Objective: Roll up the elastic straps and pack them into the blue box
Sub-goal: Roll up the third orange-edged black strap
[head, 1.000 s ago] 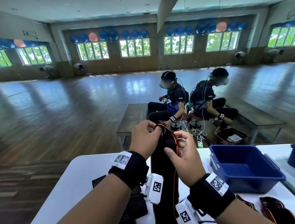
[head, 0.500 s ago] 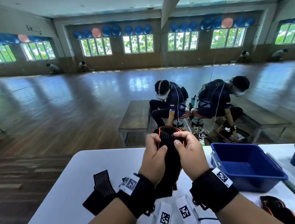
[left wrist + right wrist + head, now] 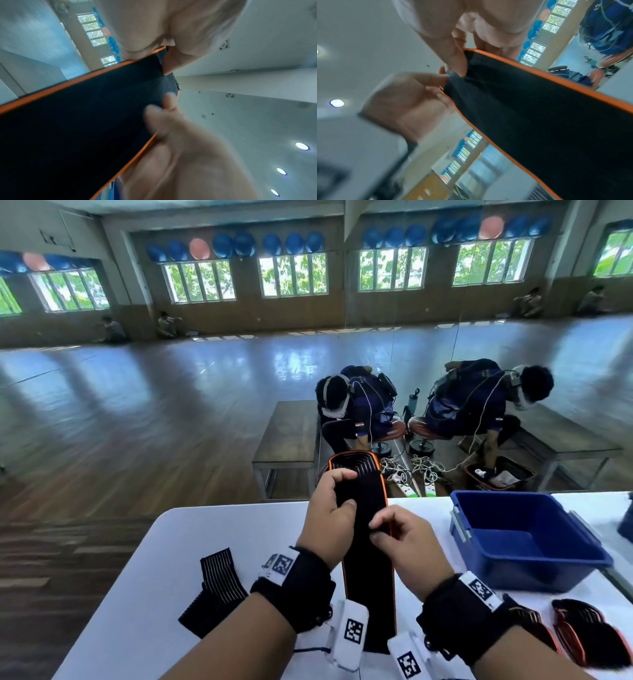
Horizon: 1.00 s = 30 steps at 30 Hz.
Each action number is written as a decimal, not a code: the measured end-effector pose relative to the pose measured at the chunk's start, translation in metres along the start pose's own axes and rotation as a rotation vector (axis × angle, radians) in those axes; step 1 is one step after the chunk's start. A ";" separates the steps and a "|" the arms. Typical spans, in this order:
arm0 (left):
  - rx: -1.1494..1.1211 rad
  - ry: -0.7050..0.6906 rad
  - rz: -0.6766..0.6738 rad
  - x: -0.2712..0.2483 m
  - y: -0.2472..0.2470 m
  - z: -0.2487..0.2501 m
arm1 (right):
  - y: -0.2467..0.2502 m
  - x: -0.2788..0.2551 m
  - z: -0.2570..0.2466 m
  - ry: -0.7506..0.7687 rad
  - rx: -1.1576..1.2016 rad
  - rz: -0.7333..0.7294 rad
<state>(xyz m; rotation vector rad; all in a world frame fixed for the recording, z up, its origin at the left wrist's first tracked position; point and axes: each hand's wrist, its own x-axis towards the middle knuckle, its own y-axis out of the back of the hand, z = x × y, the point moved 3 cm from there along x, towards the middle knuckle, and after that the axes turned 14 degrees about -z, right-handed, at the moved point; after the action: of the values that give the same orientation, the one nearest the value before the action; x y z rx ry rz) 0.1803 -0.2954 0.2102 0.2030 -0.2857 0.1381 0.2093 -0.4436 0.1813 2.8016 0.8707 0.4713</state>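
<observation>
A long black elastic strap with orange edging stands upright above the white table, its top end folded over. My left hand grips the strap's left side near the top, fingers curled over the fold. My right hand pinches the right orange edge a little lower. The wrist views show the same strap held between both hands. The blue box sits empty on the table, to the right of my right hand.
A black ribbed strap lies on the table at the left. More black and orange straps lie at the lower right. Ahead is a mirror wall with a bench and reflected people.
My view has tilted downward. The strap's top end has been folded down further. My right hand slid lower along the right edge while my left stayed near the top.
</observation>
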 end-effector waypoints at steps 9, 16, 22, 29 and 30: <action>-0.068 0.160 -0.062 0.020 -0.002 -0.055 | -0.033 -0.088 0.101 -0.448 -0.146 -0.313; 0.207 0.401 -0.192 0.021 -0.015 -0.145 | -0.034 -0.143 0.138 -0.689 -0.062 -0.324; 0.554 0.682 -0.533 -0.015 -0.028 -0.227 | -0.044 -0.186 0.154 -0.877 -0.205 -0.276; 0.878 0.575 -0.668 -0.009 -0.035 -0.246 | -0.051 -0.197 0.146 -0.935 -0.317 -0.229; 0.918 0.574 -0.673 -0.006 -0.034 -0.247 | -0.052 -0.199 0.148 -0.937 -0.325 -0.231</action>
<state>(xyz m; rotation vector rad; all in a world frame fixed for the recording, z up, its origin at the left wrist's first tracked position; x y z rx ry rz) 0.2452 -0.2756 -0.0293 1.1310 0.4499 -0.3545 0.0787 -0.5256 -0.0193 2.1705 0.7600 -0.6351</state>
